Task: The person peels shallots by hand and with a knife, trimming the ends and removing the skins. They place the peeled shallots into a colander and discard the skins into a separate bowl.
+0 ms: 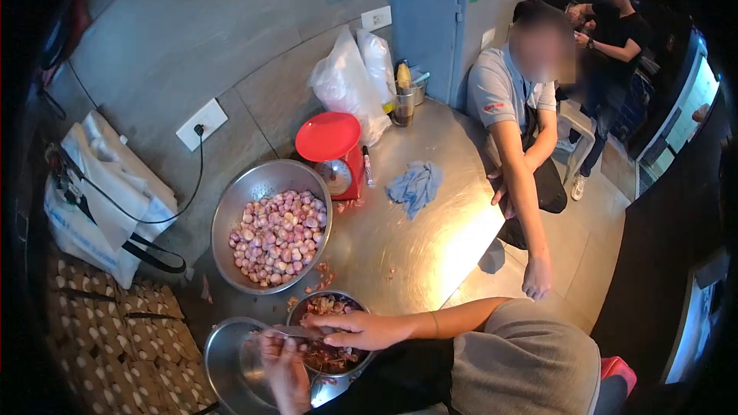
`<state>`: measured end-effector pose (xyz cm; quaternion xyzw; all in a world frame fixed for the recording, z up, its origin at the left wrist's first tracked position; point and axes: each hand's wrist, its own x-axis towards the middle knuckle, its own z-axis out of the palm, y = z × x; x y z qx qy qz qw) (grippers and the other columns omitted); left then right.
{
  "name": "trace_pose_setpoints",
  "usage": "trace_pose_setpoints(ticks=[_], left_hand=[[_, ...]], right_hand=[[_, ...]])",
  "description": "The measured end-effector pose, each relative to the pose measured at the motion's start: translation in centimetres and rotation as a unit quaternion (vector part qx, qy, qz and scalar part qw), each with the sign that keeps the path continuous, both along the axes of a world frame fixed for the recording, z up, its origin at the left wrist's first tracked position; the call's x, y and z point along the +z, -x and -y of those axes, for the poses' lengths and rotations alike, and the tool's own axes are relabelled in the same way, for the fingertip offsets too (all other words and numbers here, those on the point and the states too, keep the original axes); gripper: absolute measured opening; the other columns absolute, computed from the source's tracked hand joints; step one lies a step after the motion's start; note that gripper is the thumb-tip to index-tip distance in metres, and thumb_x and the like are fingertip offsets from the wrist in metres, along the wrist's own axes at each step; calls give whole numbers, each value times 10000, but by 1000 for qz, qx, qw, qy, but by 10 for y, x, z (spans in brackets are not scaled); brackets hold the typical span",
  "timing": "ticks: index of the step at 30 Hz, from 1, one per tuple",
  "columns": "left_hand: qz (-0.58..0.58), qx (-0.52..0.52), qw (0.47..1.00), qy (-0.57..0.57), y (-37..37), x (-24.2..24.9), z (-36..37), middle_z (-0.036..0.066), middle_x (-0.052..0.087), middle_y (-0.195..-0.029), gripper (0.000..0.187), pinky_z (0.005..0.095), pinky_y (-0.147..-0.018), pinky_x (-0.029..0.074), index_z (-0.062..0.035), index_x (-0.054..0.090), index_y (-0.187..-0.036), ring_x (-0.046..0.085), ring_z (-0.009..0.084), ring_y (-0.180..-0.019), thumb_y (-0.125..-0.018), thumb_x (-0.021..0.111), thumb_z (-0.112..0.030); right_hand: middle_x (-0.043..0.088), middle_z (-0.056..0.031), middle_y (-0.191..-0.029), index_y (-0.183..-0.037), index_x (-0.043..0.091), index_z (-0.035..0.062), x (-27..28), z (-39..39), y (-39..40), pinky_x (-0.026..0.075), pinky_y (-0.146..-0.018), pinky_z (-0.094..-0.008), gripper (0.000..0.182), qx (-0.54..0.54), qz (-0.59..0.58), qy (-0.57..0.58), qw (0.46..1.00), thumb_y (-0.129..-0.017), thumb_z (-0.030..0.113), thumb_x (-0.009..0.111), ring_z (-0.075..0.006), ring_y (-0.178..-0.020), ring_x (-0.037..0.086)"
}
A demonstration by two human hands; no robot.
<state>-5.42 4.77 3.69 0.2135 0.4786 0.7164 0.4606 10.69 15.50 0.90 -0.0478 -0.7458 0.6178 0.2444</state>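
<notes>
My right hand point(365, 330) is closed round a small knife point(294, 331), over a metal bowl of peelings point(329, 305). The blade reaches left to my left hand point(286, 370), whose fingers are pinched together. What they hold is too small and blurred to name. Beneath my left hand stands another metal bowl point(223, 365), its inside partly hidden by the hand. Beyond them, a large metal colander point(224, 215) holds many peeled, pinkish shallots or small onions point(280, 238).
A red scale point(328, 137), marker point(368, 167), blue cloth point(415, 187), plastic bags point(346, 81) and cup point(403, 106) stand or lie on the metal table point(369, 246). Egg trays point(115, 338) are at left. A seated person point(507, 100) is across; another person point(615, 38) stands behind.
</notes>
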Motion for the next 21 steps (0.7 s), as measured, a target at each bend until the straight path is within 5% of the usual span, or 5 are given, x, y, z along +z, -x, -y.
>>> trace_pose_setpoints(ticks=[5,10,15,18,21], left_hand=[[107,66,992,-18,-30,-32,-2,71,566,-1020,290,286,-771,470,-56,501,-1061,554,162,-896,-791,571,23],[-12,82,996,15,-29,-29,-1,53,548,-962,232,280,-788,449,-45,510,-980,532,147,-879,-777,566,54],[-56,129,988,65,-36,-32,0,12,505,-835,205,250,-772,400,-47,514,-891,483,103,-811,-744,587,76],[-55,143,988,31,-40,-38,-4,8,519,-829,160,234,-742,403,-47,539,-855,489,92,-800,-751,614,48],[103,115,988,-10,-33,-30,-4,11,553,-858,129,237,-716,439,-61,556,-868,529,95,-793,-781,604,21]], right_hand=[[403,-170,-1280,-1303,300,-17,1,12,-1,279,-992,-308,471,45,50,171,983,-920,224,431,-235,-1200,369],[397,-167,-1284,-1308,282,-18,-11,13,3,275,-995,-313,499,37,47,58,997,-920,262,424,-231,-1206,358],[348,-142,-1334,-1310,288,-27,-21,13,2,221,-1029,-306,498,33,69,153,985,-918,247,429,-217,-1259,284],[502,-56,-1035,-1334,287,29,-6,12,-8,403,-744,-240,479,50,124,254,958,-916,202,443,-127,-864,486],[458,25,-740,-1353,275,78,2,13,-7,337,-476,-183,468,57,122,274,952,-919,159,432,-36,-537,375]])
